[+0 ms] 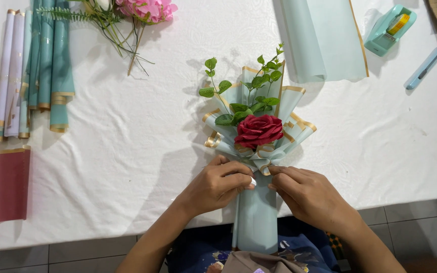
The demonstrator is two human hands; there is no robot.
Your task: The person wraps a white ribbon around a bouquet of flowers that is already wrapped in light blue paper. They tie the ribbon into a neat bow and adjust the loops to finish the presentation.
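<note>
A bouquet [257, 151] lies on the white tablecloth [127, 151], a red rose [258, 130] with green leaf sprigs [238, 96] wrapped in pale teal paper with gold edges. Its long teal handle [255, 217] hangs over the table's near edge. A small teal and gold bow [262, 161] sits at the neck of the wrap. My left hand [217, 186] pinches the neck from the left. My right hand [307, 194] pinches it from the right, fingertips at the bow.
Rolled wrapping sheets [36, 65] lie at the far left, a dark red sheet [1, 184] below them. Pink flowers with greenery [137, 15] rest at the top. A teal sheet [324, 38], a teal tape dispenser [389, 29] and a blue cutter [424, 68] are at the right.
</note>
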